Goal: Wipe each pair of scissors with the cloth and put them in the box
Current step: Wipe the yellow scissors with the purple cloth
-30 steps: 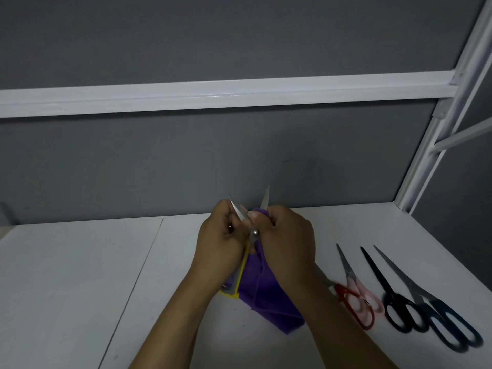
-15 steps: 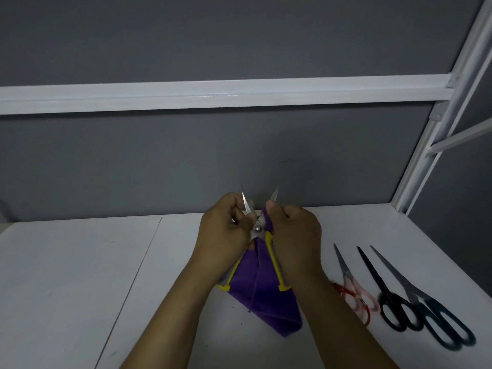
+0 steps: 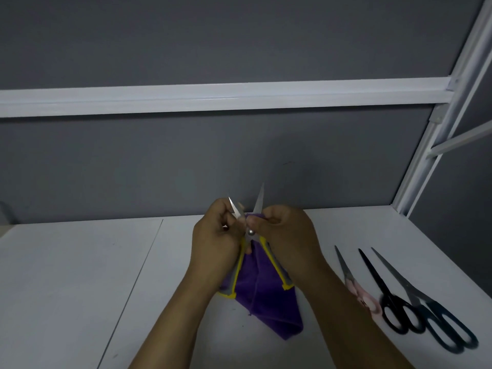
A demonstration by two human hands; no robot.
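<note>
White bench (image 3: 80, 275) lies below purple cloth (image 3: 261, 296). Left hand (image 3: 215, 241): grip clenched on yellow-handled scissors (image 3: 250, 232), which stand in front of the cloth, blades spread, tips up. Right hand (image 3: 287, 235): grip pinching cloth top against one blade. Three spare scissors (image 3: 387, 298) lie right of cloth.

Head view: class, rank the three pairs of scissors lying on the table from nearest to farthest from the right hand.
1. Pink scissors, just right of the right hand and its forearm.
2. Black scissors, next along to the right.
3. Teal scissors, farthest right.
</note>
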